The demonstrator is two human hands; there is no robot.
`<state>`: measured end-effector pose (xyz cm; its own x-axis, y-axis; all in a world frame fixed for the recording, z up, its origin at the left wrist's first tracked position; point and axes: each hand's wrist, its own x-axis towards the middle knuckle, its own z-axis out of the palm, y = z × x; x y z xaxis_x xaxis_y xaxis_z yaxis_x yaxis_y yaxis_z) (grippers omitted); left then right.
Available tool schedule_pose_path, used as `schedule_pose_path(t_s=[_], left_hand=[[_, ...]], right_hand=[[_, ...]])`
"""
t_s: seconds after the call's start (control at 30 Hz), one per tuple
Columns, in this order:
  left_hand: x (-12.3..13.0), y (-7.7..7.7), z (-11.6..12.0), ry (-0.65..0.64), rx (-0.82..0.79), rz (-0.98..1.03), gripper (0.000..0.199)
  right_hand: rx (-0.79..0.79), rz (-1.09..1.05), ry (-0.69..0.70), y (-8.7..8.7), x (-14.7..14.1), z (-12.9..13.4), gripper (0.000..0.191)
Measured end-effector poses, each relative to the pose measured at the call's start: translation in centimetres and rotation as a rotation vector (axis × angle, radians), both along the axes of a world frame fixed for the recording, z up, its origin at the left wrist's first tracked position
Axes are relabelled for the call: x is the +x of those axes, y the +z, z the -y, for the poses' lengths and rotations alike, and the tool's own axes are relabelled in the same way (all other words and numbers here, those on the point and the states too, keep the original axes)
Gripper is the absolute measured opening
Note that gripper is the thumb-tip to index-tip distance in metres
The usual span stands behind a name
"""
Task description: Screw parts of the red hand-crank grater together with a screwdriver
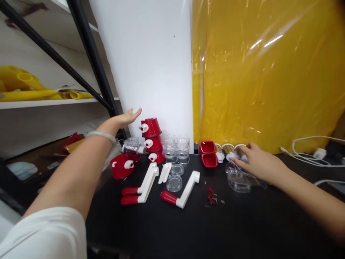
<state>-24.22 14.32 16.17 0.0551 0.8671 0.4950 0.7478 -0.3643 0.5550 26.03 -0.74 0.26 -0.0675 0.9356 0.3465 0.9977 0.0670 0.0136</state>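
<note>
White sleeve (45, 233) nearest; left hand (129, 117) just left of the red stack (153, 143), fingers spread, empty. Well right of the stack, right hand (252, 160) curls over a drum (239, 146), grip unclear. 3 handles (187, 190) lie unattached before the stack.

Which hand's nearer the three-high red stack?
Left. The left hand is close to the stack, left of its top; the right hand is far right, by the gold drums.
</note>
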Motion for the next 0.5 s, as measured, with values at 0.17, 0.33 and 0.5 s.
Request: schedule_pose_path(t_s=[0.17,0.33,0.5], left_hand=[[7.4,-1.7,9.1,0.038,0.513,-0.125,0.078],[15.0,-9.9,19.5,-0.173,0.408,-0.371,0.037],[17.4,-16.8,22.1,-0.175,0.169,-0.437,0.038]], right_hand=[[-0.029,-0.049,-0.046,0.3,-0.2,0.3,0.069],[0.127,-0.241,-0.054,0.0,1.6,0.8,0.068],[0.341,-0.226,-0.161,-2.1,8.2,3.1,0.056]])
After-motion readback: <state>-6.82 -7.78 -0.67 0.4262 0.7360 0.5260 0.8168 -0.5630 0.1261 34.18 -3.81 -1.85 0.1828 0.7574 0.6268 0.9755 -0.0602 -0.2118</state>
